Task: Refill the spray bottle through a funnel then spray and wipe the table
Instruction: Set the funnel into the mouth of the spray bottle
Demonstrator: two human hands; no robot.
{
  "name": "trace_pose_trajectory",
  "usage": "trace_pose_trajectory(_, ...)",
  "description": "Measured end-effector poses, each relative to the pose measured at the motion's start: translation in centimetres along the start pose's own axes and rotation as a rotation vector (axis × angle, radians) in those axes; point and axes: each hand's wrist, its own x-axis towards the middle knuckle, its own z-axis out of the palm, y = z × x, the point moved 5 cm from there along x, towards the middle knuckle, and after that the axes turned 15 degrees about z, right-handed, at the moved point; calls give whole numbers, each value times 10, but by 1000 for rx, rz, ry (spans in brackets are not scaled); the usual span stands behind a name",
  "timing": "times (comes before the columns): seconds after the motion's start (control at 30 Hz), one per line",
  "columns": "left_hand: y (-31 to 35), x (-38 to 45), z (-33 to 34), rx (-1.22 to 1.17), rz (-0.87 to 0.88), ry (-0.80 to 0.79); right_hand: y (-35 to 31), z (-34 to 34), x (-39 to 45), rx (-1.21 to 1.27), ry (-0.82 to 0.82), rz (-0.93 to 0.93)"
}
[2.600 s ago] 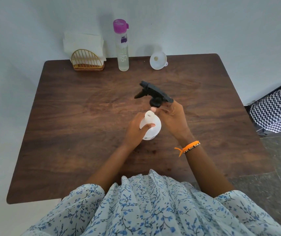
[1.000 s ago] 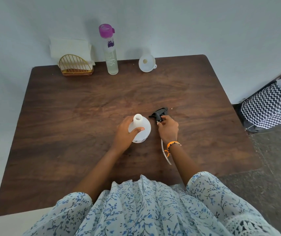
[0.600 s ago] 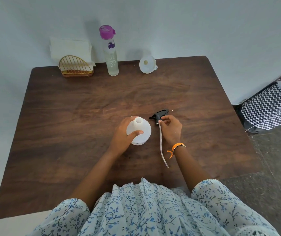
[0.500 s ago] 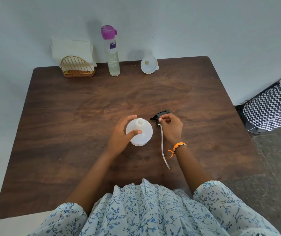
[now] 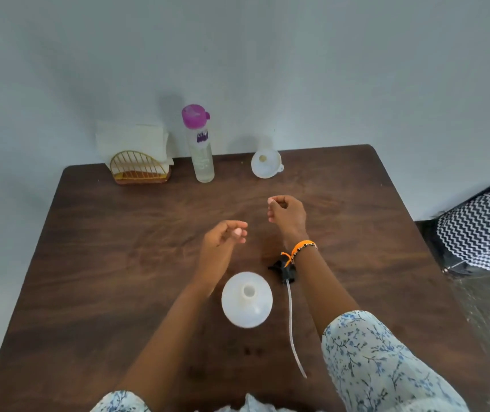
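Note:
The white spray bottle (image 5: 246,299) stands uncapped on the dark wooden table (image 5: 119,263), its neck open to the camera. Its black trigger head (image 5: 284,270) lies just to the right, partly under my right wrist, the clear dip tube (image 5: 292,325) trailing toward me. My left hand (image 5: 223,240) hovers beyond the bottle, fingers loosely curled, holding nothing. My right hand (image 5: 287,212) is stretched farther out, also empty and curled, between the bottle and the white funnel (image 5: 266,162) at the table's back edge. A clear refill bottle with a purple cap (image 5: 200,147) stands left of the funnel.
A gold wire holder with white napkins (image 5: 140,160) sits at the back left corner against the wall. A black-and-white zigzag basket (image 5: 481,230) stands on the floor to the right of the table.
Both hands let go: the left released the spray bottle, the right left the trigger head lying on the table. Both moved forward toward the back of the table, and the camera tilted up.

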Motion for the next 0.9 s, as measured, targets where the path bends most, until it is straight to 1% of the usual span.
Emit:
trace_pose_trajectory(0.1,-3,34,10,8,-16,-29,-18,16,36,-15,19,13)
trace_pose_trajectory(0.23,-11,70,16,40,10,-32,-41,31,72,-252,103,-93)
trace_pose_trajectory(0.37,-22,93,18,25,-22,-3,-52,44,98,-320,128,-170)
trace_pose_trajectory(0.5,-31,107,16,43,-61,5,-52,49,122,-540,177,-130)
trace_pose_trajectory(0.57,-33,107,15,55,-85,24,-51,46,130,-588,228,-124)
trace_pose_trajectory(0.63,-34,105,14,64,-105,28,-49,44,133,-542,232,-114)
trace_pose_trajectory(0.77,-30,96,14,86,-126,14,-40,34,120,-334,191,-50)
trace_pose_trajectory(0.9,-16,78,16,97,-136,-8,-35,19,85,-272,197,-65)
